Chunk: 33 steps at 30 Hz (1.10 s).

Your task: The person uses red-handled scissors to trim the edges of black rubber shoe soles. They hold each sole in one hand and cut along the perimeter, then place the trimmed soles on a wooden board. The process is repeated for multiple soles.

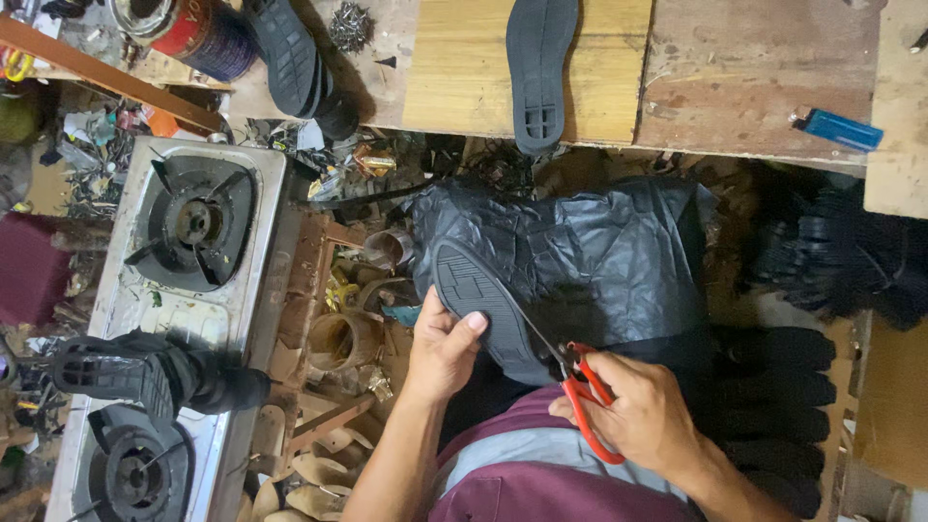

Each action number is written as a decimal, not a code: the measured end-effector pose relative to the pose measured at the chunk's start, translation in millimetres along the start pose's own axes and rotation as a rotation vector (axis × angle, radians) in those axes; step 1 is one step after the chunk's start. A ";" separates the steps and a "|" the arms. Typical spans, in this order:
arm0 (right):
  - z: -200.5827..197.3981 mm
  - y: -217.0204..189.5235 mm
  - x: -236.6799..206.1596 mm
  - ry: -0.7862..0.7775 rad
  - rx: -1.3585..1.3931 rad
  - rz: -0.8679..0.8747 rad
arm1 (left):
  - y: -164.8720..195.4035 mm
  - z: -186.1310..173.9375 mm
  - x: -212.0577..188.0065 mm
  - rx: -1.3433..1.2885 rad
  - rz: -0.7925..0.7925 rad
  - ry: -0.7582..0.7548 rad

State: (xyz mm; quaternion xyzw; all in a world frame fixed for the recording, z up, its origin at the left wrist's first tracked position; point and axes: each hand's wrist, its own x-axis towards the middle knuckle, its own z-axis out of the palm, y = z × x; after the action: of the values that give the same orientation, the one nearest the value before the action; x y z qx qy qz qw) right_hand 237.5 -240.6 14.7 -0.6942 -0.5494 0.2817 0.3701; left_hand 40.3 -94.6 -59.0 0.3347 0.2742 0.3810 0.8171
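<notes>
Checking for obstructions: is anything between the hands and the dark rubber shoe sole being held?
Nothing visible. The left hand grips the dark rubber shoe sole directly, and the red-handled scissors in the right hand already meet its edge over the black plastic sheet.

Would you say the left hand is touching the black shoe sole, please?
Touching: the head view shows the left hand gripping the black shoe sole, thumb pressed on its tread.

Left hand gripping black shoe sole, right hand working red-handled scissors
</notes>
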 end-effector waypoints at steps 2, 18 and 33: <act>-0.2 -5.3 4.0 0.068 -0.043 -0.095 | -2.6 4.5 -2.5 -0.003 -0.003 -0.014; -9.3 -5.1 0.0 -0.016 -0.041 -0.045 | 1.2 -8.5 -7.7 0.076 -0.037 -0.186; -22.6 -18.5 8.0 -0.033 0.049 -0.041 | 15.1 -6.3 -9.0 0.369 -0.075 -0.289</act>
State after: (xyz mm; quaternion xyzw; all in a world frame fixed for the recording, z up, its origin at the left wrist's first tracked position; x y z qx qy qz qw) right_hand 247.2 -235.2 42.9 -0.6686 -0.5624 0.2990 0.3836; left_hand 24.2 -92.4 -49.8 0.5192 0.2315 0.2418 0.7864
